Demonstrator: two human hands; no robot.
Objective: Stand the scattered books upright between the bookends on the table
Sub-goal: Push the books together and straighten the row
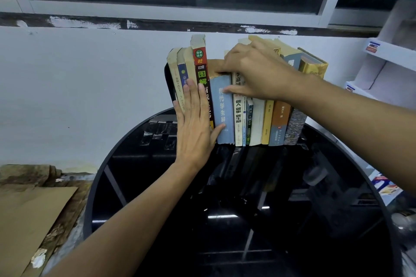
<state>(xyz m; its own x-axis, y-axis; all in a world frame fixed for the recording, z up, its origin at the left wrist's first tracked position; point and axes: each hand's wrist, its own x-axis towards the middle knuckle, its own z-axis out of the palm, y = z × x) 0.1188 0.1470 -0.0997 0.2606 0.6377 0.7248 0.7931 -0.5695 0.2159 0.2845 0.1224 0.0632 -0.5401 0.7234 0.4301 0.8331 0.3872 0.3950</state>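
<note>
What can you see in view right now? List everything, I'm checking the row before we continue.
books: about a dozen in all, mixed colours, upright in a row at the table's far side
pale blue book: one, pale blue, in the row, just right of a red-and-black spine
bookend: one visible, black, at the row's left end
table: one, glossy black, round, under the row
cardboard sheet: one, brown, lower left beside the table
shelf unit: one, white, far right
left grip: one bare hand, flat against the spines at the left
right grip: one bare hand, pinching the top of the pale blue book
</note>
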